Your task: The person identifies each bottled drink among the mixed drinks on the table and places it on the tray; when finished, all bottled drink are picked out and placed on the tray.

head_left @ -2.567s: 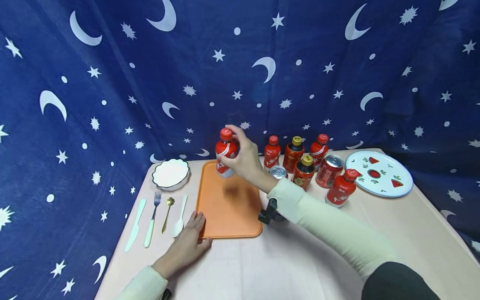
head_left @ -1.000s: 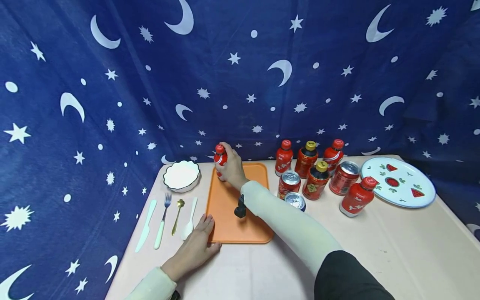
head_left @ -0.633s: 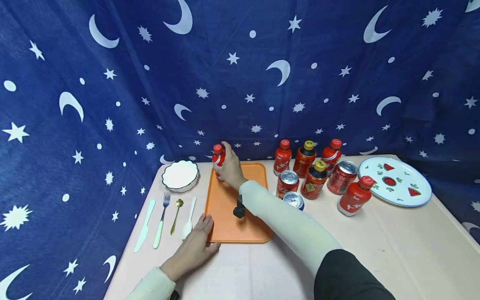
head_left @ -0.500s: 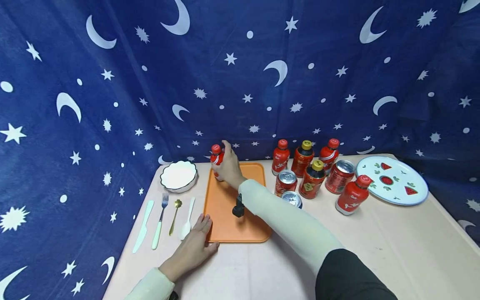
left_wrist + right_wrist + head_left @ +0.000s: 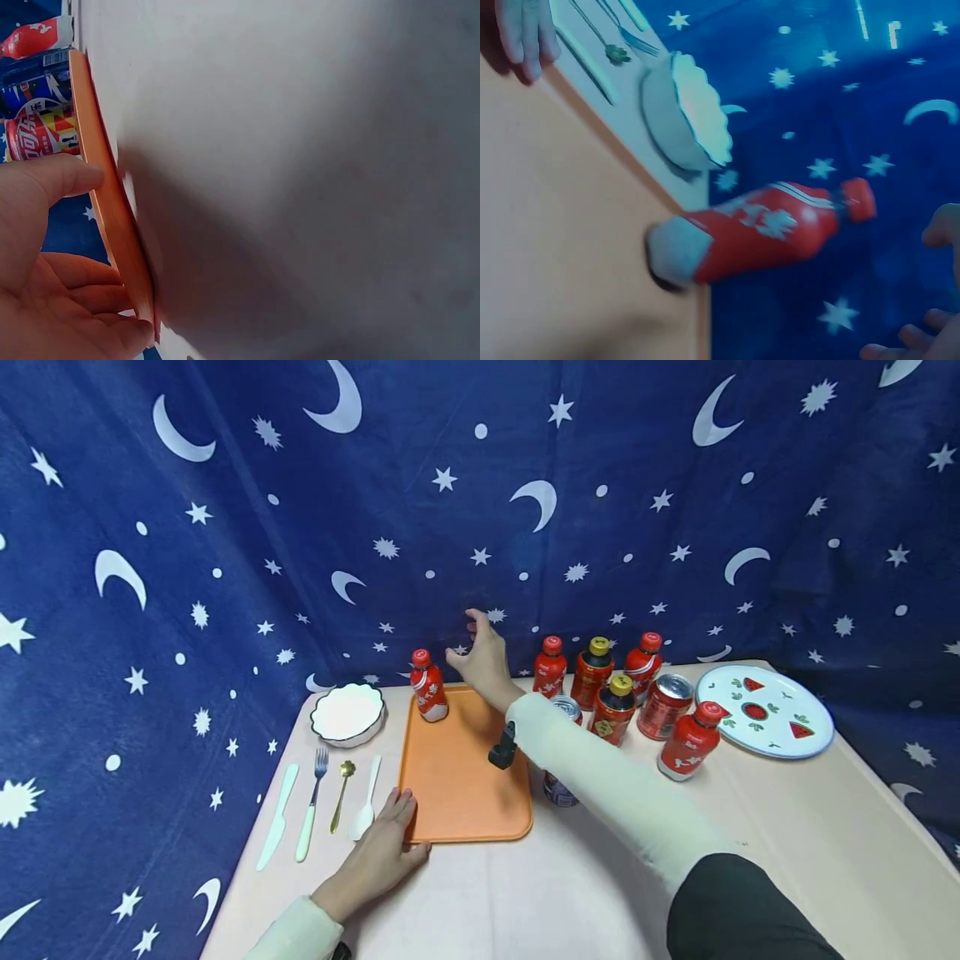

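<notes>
A red bottle (image 5: 429, 692) with a red cap stands upright at the far left corner of the orange tray (image 5: 467, 781). My right hand (image 5: 485, 662) is just right of it, above the tray's back edge, thumb and fingers spread apart and holding nothing. In the right wrist view a gap shows between the bottle (image 5: 761, 234) and the fingertips (image 5: 943, 225). My left hand (image 5: 378, 853) rests at the tray's near left corner, its fingers fairly straight. The left wrist view shows its thumb (image 5: 75, 176) touching the tray's near wall (image 5: 112, 195).
Left of the tray lie a knife (image 5: 278, 818), a fork (image 5: 311, 810), a gold spoon (image 5: 342, 795) and a white spoon (image 5: 366, 810), behind them a scalloped bowl (image 5: 348, 714). Several bottles and cans (image 5: 665, 706) stand right, partly behind my right arm, near a watermelon-patterned plate (image 5: 765, 710).
My right hand carried the red bottle to the tray's far left corner, let go of it, and has moved up and right. The left hand has stayed at the tray's corner.
</notes>
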A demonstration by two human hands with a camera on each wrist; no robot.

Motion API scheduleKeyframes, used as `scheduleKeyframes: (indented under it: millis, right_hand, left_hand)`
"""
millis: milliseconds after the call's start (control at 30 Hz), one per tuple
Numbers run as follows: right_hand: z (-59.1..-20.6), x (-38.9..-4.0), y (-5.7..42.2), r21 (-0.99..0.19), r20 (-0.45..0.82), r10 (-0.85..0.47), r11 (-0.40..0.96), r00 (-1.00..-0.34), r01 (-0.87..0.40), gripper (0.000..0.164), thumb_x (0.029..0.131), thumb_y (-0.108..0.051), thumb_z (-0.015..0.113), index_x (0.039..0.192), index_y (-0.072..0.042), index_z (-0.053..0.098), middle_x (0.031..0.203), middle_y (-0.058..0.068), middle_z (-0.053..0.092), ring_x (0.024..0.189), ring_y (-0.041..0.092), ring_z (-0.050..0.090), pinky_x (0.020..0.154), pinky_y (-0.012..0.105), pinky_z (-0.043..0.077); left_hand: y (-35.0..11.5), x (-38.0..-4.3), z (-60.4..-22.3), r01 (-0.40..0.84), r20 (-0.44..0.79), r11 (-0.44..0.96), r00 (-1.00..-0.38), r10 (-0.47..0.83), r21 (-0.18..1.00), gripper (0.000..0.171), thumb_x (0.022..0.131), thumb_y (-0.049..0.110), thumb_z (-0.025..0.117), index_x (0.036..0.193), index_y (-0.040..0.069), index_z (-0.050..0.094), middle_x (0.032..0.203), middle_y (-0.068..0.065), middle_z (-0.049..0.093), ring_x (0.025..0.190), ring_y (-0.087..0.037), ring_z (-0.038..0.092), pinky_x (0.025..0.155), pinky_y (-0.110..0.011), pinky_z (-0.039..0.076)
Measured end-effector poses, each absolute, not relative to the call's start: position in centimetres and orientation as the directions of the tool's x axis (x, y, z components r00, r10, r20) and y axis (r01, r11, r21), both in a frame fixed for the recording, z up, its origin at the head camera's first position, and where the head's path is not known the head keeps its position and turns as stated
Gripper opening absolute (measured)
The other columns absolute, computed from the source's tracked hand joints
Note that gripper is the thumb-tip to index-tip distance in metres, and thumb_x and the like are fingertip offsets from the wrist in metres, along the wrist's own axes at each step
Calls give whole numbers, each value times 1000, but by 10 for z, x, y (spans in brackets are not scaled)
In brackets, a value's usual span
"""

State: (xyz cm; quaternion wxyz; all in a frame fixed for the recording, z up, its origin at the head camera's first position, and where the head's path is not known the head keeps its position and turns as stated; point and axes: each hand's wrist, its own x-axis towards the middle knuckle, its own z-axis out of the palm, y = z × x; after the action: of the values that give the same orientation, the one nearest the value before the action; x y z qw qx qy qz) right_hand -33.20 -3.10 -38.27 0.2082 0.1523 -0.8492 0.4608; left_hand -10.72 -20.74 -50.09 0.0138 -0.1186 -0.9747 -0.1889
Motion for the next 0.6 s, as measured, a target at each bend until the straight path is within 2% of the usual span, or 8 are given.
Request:
scheduleKeyframes:
  millis: [267, 533, 600]
  right_hand:
    - [-342, -312, 31, -706, 582, -40, 471, -812, -529, 60, 71, -13, 76, 123, -4, 48, 112, 19, 61, 99, 32, 61, 85, 39, 49]
    - [-325, -264, 111, -697, 604, 29, 505, -797, -510, 53, 73, -18, 76, 120, -10, 54, 115, 6, 63, 102, 20, 61, 77, 34, 54]
    - [-323, -252, 132, -673, 623, 34, 533, -781, -513, 53, 72, -16, 76, 120, -10, 54, 116, 5, 63, 103, 19, 60, 76, 29, 54]
  left_hand:
    - [-207, -108, -502, 242, 91, 898, -970, 225, 368, 74, 77, 37, 70, 132, -6, 44, 140, -18, 39, 136, -32, 23, 107, -46, 26]
    - [-207, -108, -503, 234, 68, 897, -972, 225, 376, 75, 77, 38, 69, 133, -5, 43, 141, -17, 38, 136, -32, 23, 108, -47, 25]
    - [-206, -108, -502, 231, 62, 898, -973, 224, 374, 75, 78, 39, 69, 134, -4, 43, 142, -17, 38, 137, -31, 22, 108, -46, 25]
